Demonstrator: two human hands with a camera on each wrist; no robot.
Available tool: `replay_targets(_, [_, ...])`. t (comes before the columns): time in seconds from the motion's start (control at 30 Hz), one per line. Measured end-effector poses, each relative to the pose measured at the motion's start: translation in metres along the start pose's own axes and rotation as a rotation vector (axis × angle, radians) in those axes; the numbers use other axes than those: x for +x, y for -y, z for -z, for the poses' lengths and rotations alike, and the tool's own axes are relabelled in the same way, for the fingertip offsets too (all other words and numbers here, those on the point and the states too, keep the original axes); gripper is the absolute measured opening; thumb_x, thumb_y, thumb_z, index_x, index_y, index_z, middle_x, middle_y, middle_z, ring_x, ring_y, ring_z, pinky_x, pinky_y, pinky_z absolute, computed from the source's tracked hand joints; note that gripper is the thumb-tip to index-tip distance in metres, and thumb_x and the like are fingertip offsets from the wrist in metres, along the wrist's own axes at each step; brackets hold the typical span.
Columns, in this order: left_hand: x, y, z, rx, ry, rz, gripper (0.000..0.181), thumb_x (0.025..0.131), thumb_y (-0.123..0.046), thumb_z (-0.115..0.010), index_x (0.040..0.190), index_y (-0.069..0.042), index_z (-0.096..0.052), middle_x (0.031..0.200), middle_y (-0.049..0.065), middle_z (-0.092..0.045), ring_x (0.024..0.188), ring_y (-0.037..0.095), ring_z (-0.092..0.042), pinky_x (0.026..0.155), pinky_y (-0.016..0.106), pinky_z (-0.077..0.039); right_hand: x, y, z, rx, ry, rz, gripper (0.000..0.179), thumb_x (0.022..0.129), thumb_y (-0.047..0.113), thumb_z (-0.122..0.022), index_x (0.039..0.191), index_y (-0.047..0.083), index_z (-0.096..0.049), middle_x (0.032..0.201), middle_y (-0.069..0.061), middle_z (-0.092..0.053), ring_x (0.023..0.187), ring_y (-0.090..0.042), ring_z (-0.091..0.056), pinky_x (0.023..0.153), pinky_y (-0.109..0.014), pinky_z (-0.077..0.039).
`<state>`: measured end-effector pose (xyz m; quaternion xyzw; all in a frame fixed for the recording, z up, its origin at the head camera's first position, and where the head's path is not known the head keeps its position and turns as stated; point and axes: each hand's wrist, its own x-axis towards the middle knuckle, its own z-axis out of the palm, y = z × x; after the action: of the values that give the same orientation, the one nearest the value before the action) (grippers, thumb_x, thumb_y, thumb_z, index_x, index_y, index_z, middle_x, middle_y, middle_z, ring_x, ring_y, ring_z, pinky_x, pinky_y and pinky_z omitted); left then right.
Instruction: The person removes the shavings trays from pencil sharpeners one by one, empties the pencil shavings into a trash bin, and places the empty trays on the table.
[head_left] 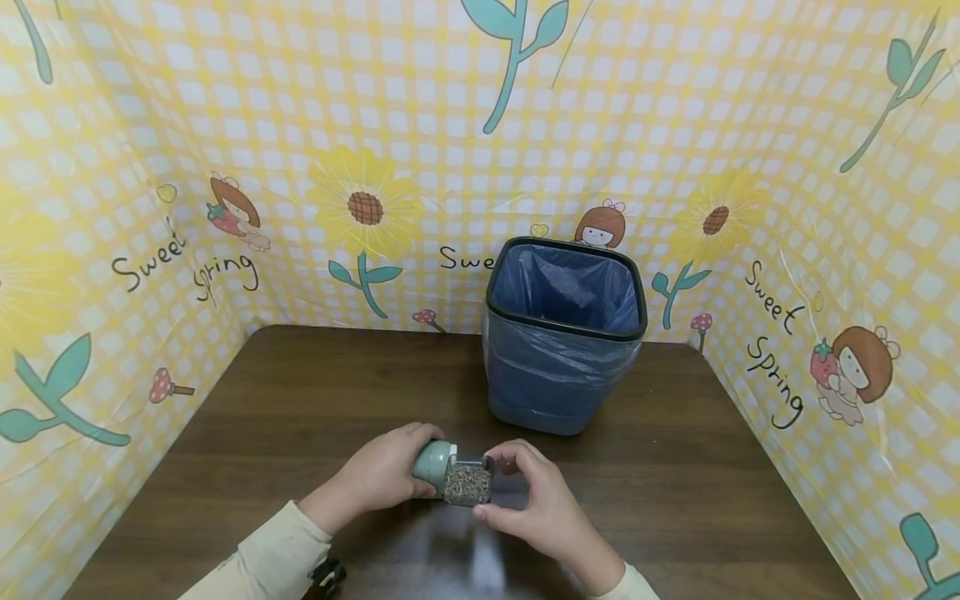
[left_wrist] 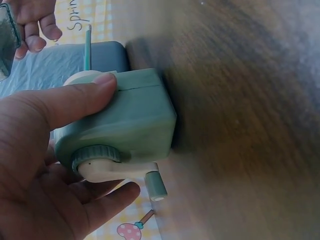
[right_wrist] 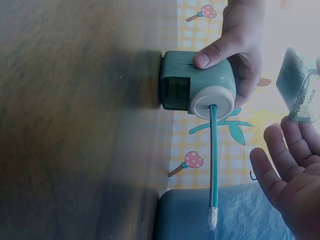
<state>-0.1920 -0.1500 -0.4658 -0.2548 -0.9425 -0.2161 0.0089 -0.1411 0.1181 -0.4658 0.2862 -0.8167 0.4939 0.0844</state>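
So the left hand (head_left: 386, 471) has its thumb and fingers wrapped round a green pencil sharpener (right_wrist: 200, 75), down at the wooden table (head_left: 337, 375); can't tell if the base is fully flat on it. The right hand (head_left: 536, 500) is pinching a clear tray (head_left: 468, 483) packed with shavings (head_left: 469, 477), right by the sharpener's open slot side. Its thumb and fingertips sit at the tray's end, but the right wrist cam chops off most of that grip, and I can't read the lettering on the tray. The left wrist cam only gets a sliver of it. A teal pencil (right_wrist: 214, 160) sticks out of the sharpener, tip hidden inside, and I can't make it out from the head cam. The crank (left_wrist: 120, 172) only shows from the left wrist. Lined blue bin (head_left: 555, 375) stands behind, its bottom inside hard to see
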Motion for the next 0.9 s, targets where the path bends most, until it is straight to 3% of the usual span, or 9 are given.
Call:
replay_targets(0.33, [0.0005, -0.0029, 0.0007, 0.007, 0.024, 0.006, 0.07, 0.064, -0.026, -0.097, 0.126, -0.015, -0.065, 0.113, -0.002, -0.069, 0.094, 0.013, -0.062, 0.08, 0.037, -0.053, -0.002, -0.0012, -0.0015, -0.014, -0.01, 0.027, 0.054, 0.078, 0.032, -0.091, 0.123, 0.023, -0.063, 0.111, 0.01, -0.064, 0.101, -0.008, -0.061, 0.087, -0.031, -0.053])
replay_targets(0.57, [0.0014, -0.0045, 0.0019, 0.019, 0.021, 0.012, 0.071, 0.065, -0.029, -0.097, 0.126, -0.01, -0.067, 0.115, 0.002, -0.071, 0.094, 0.016, -0.063, 0.079, 0.039, -0.054, 0.0, -0.0045, -0.0015, -0.008, -0.028, 0.06, 0.059, 0.072, 0.019, -0.094, 0.122, 0.013, -0.064, 0.112, 0.001, -0.067, 0.101, -0.012, -0.062, 0.087, -0.033, -0.055])
replay_targets(0.9, [0.0033, -0.0037, 0.0021, 0.029, 0.021, 0.013, 0.071, 0.065, -0.029, -0.096, 0.126, -0.007, -0.068, 0.115, 0.003, -0.072, 0.094, 0.017, -0.064, 0.08, 0.039, -0.054, 0.0024, 0.0013, 0.0049, -0.006, -0.01, 0.061, 0.054, 0.077, 0.03, -0.091, 0.122, 0.02, -0.063, 0.116, 0.008, -0.065, 0.103, -0.017, -0.064, 0.089, -0.029, -0.053])
